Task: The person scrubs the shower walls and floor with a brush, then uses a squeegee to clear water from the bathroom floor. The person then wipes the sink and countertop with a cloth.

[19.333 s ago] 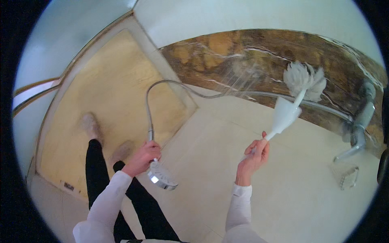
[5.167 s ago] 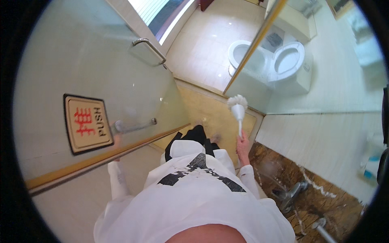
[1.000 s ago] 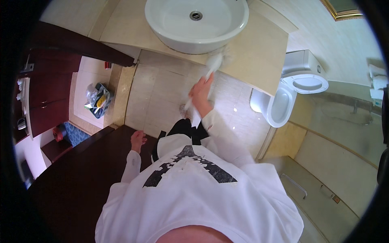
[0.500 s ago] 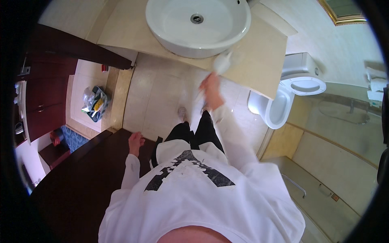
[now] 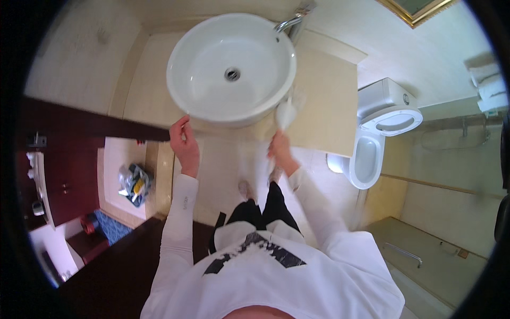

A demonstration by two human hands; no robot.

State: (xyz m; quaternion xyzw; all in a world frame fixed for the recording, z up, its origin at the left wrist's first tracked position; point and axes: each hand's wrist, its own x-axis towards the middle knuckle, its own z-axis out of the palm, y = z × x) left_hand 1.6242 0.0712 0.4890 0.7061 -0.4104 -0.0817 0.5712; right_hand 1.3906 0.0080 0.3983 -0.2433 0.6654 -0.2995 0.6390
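R hand [image 5: 281,149]: fingers wrapped round white brush [image 5: 286,114], a bit blurred; brush head is over front part of beige worktop [image 5: 329,101], just R of white oval basin [image 5: 207,95], can't tell if touching. L hand [image 5: 185,146] holds nothing, fingers loosely curled, slightly apart, tips nr basin's front rim, contact unclear. Chrome tap [image 5: 288,23] at basin's back R. Toilet [image 5: 367,157] approx. beyond worktop's R end, seat raised.

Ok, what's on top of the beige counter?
A white basin sits on the counter, covering the surface beneath it. The right hand holds a blurred white brush over the counter's edge; contact is unclear.
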